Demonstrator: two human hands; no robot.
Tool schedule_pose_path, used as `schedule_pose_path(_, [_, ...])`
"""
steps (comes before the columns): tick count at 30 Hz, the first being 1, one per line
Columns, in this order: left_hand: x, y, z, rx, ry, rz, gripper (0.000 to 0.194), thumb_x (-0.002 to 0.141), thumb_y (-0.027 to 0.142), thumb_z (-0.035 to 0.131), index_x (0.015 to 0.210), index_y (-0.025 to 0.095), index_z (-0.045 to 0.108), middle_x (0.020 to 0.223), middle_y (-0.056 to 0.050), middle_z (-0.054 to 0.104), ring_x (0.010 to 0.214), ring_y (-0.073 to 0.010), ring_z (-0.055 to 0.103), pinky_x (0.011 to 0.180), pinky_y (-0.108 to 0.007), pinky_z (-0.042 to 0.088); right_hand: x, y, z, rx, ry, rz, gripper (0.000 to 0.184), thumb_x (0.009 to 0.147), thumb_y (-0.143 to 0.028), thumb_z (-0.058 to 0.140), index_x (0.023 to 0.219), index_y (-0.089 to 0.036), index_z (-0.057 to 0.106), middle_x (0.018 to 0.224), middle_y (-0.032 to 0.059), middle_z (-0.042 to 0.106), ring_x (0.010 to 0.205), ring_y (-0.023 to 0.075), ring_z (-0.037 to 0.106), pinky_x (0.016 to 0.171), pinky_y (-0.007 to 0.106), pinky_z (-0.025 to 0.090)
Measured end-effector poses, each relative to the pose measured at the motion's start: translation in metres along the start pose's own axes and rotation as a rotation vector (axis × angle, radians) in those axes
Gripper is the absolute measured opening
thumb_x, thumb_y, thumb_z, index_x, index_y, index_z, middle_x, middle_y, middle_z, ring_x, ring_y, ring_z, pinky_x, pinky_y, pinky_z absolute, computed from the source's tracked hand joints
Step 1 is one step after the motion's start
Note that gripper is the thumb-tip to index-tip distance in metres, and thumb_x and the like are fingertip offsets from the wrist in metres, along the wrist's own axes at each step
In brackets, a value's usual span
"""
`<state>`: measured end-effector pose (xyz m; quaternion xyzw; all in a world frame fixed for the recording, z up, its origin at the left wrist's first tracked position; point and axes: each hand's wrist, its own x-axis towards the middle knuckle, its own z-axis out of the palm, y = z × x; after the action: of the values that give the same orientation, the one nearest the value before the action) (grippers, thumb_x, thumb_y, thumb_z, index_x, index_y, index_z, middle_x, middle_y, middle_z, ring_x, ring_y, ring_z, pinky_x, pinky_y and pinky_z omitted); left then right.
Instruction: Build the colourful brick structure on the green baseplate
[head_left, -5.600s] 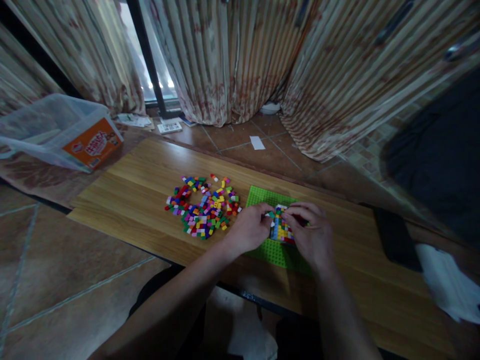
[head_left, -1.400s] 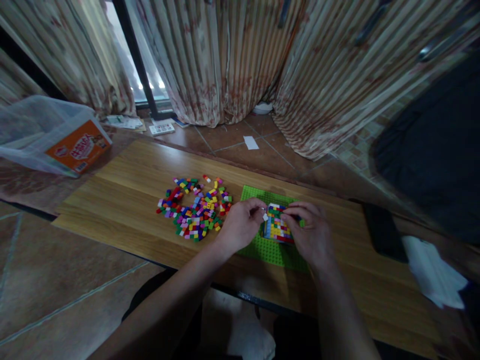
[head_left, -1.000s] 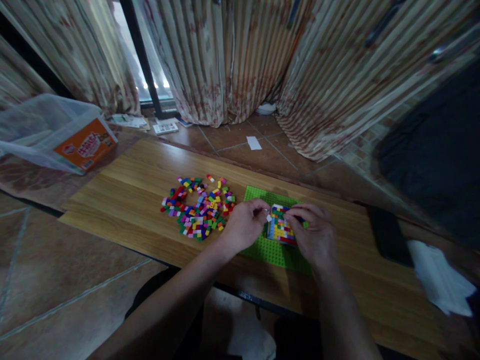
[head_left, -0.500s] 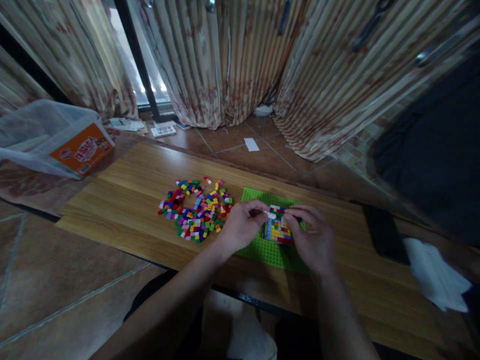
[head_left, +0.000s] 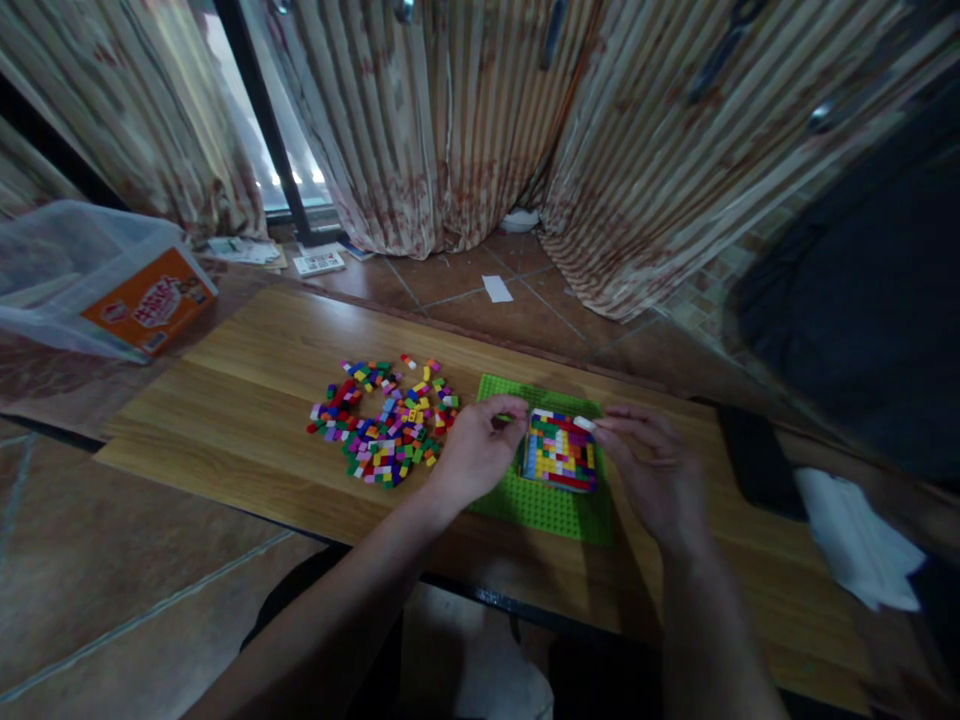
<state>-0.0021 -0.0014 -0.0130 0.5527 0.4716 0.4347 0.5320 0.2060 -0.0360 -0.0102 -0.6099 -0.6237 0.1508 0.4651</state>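
Observation:
A block of multicoloured building bricks (head_left: 559, 455) is built up on a green baseplate (head_left: 540, 515). My right hand (head_left: 656, 465) is just past the block's right side, with a white brick (head_left: 584, 424) pinched between thumb and fingertips above the far right corner. My left hand (head_left: 480, 445) is at the block's left side, its thumb and forefinger curled close together; whether they hold anything is hidden. Loose bricks (head_left: 382, 425) in many colours lie spread on the table to the left of the baseplate.
The wooden table (head_left: 247, 400) runs across the view. A clear plastic bin (head_left: 90, 260) with an orange label stands at the far left. On the right lie a dark flat object (head_left: 761, 460) and white paper or cloth (head_left: 859, 535). Curtains (head_left: 480, 130) hang behind.
My right hand has moved right with the white brick, away from my left fingertips, uncovering more of the block's top. My left hand stays near the block's left edge.

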Motion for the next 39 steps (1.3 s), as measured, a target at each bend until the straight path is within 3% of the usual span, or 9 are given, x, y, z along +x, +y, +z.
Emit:
schedule_pose_path(4, [0.001,-0.007,-0.003,0.119,-0.010,-0.004,0.022,0.083,0.017,0.059,0.100,0.016,0.073,0.095,-0.004,0.075,0.080,-0.0148,0.066,0.076,-0.025,0.051,0.000,0.007,-0.002,0.008,-0.048,0.083,0.020,0.081,-0.044,0.072,0.082,-0.025,0.077,0.112,0.0063,0.066,0.109,0.0251,0.061,0.100,0.047,0.045])
schedule_pose_path(9, [0.000,-0.009,-0.001,0.126,-0.056,-0.007,0.020,0.085,0.023,0.057,0.095,0.017,0.073,0.088,-0.003,0.074,0.075,-0.0142,0.064,0.067,-0.024,0.050,0.000,0.008,0.009,-0.034,-0.093,0.076,0.017,0.080,-0.043,0.071,0.081,-0.027,0.077,0.115,0.0065,0.066,0.110,0.0257,0.060,0.101,0.048,0.043])
schedule_pose_path(18, [0.000,0.001,-0.001,0.166,-0.082,-0.055,0.018,0.083,0.022,0.058,0.091,0.016,0.073,0.084,-0.002,0.072,0.069,-0.0130,0.061,0.062,-0.022,0.046,0.001,0.003,0.020,0.101,-0.045,0.169,0.013,0.078,-0.037,0.071,0.079,-0.024,0.073,0.109,0.0055,0.069,0.106,0.0241,0.062,0.101,0.046,0.043])
schedule_pose_path(22, [-0.001,-0.002,-0.001,0.171,-0.089,-0.054,0.019,0.084,0.024,0.058,0.093,0.017,0.073,0.081,-0.001,0.071,0.066,-0.0126,0.060,0.059,-0.022,0.044,0.000,-0.004,0.027,0.307,-0.064,0.423,0.025,0.071,-0.040,0.075,0.089,-0.023,0.073,0.093,0.0035,0.073,0.083,0.0213,0.066,0.080,0.039,0.053])
schedule_pose_path(25, [-0.002,-0.005,-0.002,0.171,-0.101,-0.051,0.020,0.084,0.025,0.057,0.094,0.017,0.073,0.080,-0.002,0.071,0.067,-0.0128,0.060,0.059,-0.021,0.044,0.001,-0.007,0.031,0.426,-0.041,0.560,0.034,0.063,-0.040,0.079,0.091,-0.022,0.073,0.079,0.0010,0.072,0.066,0.0178,0.064,0.064,0.033,0.053])
schedule_pose_path(33, [-0.002,-0.006,-0.001,0.167,-0.127,-0.034,0.021,0.085,0.025,0.056,0.095,0.016,0.073,0.082,-0.002,0.072,0.067,-0.0124,0.062,0.061,-0.021,0.047,0.003,-0.012,0.035,0.472,0.025,0.610,0.032,0.056,-0.036,0.080,0.084,-0.021,0.074,0.070,-0.0016,0.070,0.057,0.0145,0.060,0.056,0.029,0.051])
schedule_pose_path(39, [-0.002,-0.007,-0.001,0.165,-0.112,-0.014,0.022,0.084,0.025,0.057,0.096,0.016,0.073,0.084,-0.002,0.073,0.068,-0.0128,0.063,0.062,-0.022,0.048,0.000,-0.008,0.035,0.439,-0.024,0.573,0.035,0.063,-0.038,0.077,0.093,-0.021,0.074,0.077,0.0001,0.073,0.061,0.0169,0.064,0.061,0.033,0.054])
